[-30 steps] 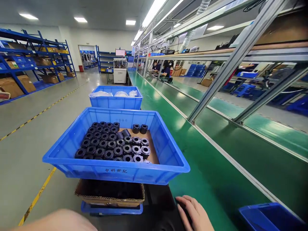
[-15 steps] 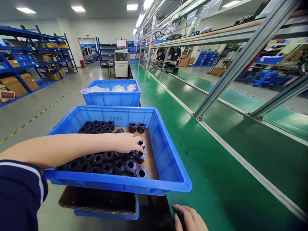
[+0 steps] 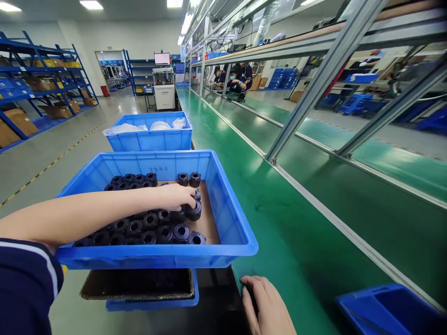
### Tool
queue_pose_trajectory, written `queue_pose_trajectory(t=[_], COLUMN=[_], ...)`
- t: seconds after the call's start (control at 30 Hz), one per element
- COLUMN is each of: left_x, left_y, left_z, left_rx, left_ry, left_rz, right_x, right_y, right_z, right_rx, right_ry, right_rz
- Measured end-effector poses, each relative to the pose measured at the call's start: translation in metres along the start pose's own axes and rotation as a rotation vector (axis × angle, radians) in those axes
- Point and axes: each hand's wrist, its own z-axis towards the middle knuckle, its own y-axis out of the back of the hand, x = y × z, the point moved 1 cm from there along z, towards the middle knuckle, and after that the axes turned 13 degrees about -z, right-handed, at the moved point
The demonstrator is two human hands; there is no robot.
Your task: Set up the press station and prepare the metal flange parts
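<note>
The left hand (image 3: 178, 197) reaches over the black hollow parts (image 3: 194, 216) at 3 o'clock inside the large blue bin (image 3: 157, 255), fingers curved onto them, clamping indeterminable. The right hand (image 3: 268, 304) lies at the bin's 4 o'clock, at the green bench (image 3: 286, 223) edge, thumb slightly apart from bent fingers; grip indeterminable.

Smooth blue plastic crate (image 3: 228, 204), black ring-shaped parts (image 3: 193, 214) with a dull sheen
Worktop (image 3: 289, 223) smooth, glossy; frame post (image 3: 319, 86) silvery metal; bags (image 3: 125, 129) thin, crinkled plastic; carton (image 3: 139, 296) corrugated cardboard; sleeve (image 3: 24, 288) matt cloth.
</note>
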Motion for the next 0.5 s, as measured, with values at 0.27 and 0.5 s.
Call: queue_pose_trajectory(t=[0.27, 0.5], left_x=[-0.033, -0.144], left_y=[0.083, 0.032], left_z=[-0.099, -0.134], left_rx=[-0.575, -0.537], left_ry=[-0.069, -0.429], left_rz=[-0.646, -1.147], right_x=[0.0, 0.015], right_y=[-0.01, 0.017], right_z=[0.0, -0.003], right_rx=[0.024, 0.111], right_ry=[-0.025, -0.092], right_rz=[0.108, 0.242])
